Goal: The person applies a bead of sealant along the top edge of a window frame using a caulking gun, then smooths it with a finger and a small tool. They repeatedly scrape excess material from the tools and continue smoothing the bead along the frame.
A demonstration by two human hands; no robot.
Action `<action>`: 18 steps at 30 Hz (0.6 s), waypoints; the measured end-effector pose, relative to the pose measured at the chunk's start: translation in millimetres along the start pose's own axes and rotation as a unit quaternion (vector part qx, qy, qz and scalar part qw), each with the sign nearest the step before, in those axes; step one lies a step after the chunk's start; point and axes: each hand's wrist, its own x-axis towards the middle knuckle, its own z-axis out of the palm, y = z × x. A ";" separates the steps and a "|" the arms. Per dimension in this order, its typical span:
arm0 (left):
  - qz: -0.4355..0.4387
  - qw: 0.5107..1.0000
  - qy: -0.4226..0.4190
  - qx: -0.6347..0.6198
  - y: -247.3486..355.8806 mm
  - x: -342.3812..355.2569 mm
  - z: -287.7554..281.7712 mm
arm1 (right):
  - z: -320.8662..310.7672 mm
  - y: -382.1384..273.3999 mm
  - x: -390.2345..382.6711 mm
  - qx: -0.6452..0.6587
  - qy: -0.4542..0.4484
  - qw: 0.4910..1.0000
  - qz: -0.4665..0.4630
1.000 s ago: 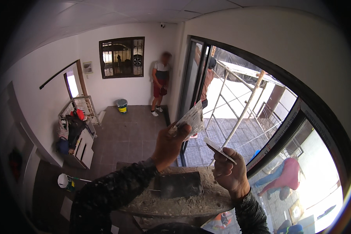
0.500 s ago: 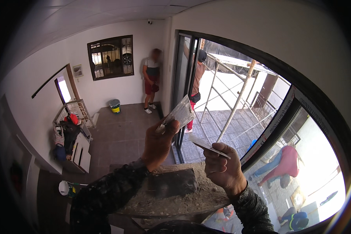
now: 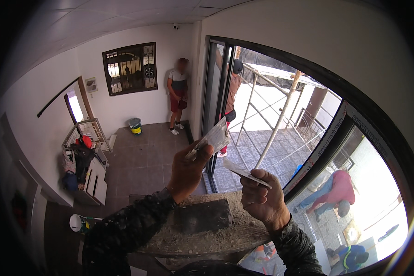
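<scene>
In my left hand (image 3: 188,170), closed with the thumb pressed on top, is a flat scraper (image 3: 215,137) with a broad, whitish-smeared blade pointing up and right. My right hand (image 3: 267,202) pinches a second, thin scraper (image 3: 247,173) between thumb and fingers, seen nearly edge-on, its pale blade pointing left toward the first. The blades are close but apart. Handles are hidden by my fingers. Below both hands runs a dusty wooden plank (image 3: 184,244), on which lies a dark, flat rectangular piece (image 3: 206,215).
Buckets (image 3: 135,125) (image 3: 79,223) stand on the tiled floor. A cabinet (image 3: 94,181) piled with clothes is at left. One person (image 3: 178,92) stands by the far wall. Beyond the dark-framed sliding door (image 3: 216,83) are scaffolding (image 3: 280,115) and several other people.
My left hand has tipped its scraper slightly right and down; my right hand is almost still. Outside, the bending person in pink and the one below have shifted.
</scene>
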 end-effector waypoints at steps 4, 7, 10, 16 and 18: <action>-0.003 1.000 -0.004 -0.004 -0.3 -0.4 0.1 | 0.7 0.0 -0.2 -0.008 -0.023 1.000 0.005; -0.016 1.000 -0.007 0.010 -0.3 -0.7 -0.4 | 0.6 0.0 -0.5 -0.002 -0.002 1.000 -0.003; -0.013 1.000 -0.002 0.009 -0.8 -0.7 0.0 | 0.9 0.6 -1.0 -0.007 -0.007 1.000 -0.002; -0.014 1.000 -0.006 0.011 0.3 -0.8 -0.6 | 4.0 2.1 -1.2 -0.004 -0.023 1.000 0.000; -0.009 1.000 -0.007 0.004 0.2 -1.0 -0.6 | 4.5 1.9 -1.3 -0.010 -0.022 1.000 0.002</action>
